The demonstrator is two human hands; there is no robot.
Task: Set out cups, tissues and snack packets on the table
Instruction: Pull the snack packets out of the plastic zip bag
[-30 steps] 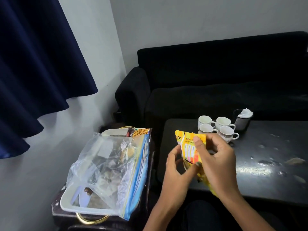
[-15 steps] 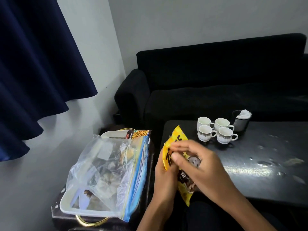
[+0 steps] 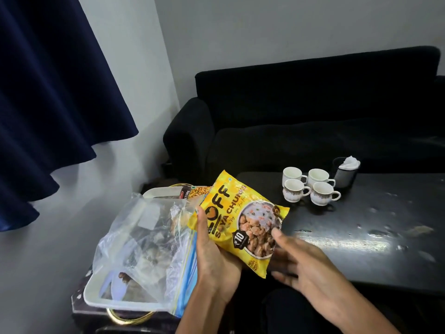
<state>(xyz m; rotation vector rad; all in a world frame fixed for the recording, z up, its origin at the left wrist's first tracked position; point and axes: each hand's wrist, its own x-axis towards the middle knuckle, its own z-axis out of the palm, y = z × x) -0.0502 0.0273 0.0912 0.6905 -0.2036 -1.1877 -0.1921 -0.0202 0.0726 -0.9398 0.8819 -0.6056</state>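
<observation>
My left hand (image 3: 212,256) grips a yellow soya chunks packet (image 3: 243,220) from below, its printed front facing up, between the tray and the table's near left corner. My right hand (image 3: 298,261) hovers beside the packet's lower right edge, fingers spread, its thumb tip at the packet; I cannot tell whether it holds it. Several white cups (image 3: 310,186) stand grouped on the dark table (image 3: 361,249). A black holder with white tissues (image 3: 345,171) stands just right of the cups.
A white tray (image 3: 115,301) on a low stand at left holds a clear zip bag (image 3: 149,239) and another snack packet (image 3: 195,191). A black sofa (image 3: 313,116) runs behind the table. Blue curtain (image 3: 48,92) hangs at far left.
The packet has been turned over and flattened so its front faces up. My right hand has come off the top of it and dropped to its lower right side.
</observation>
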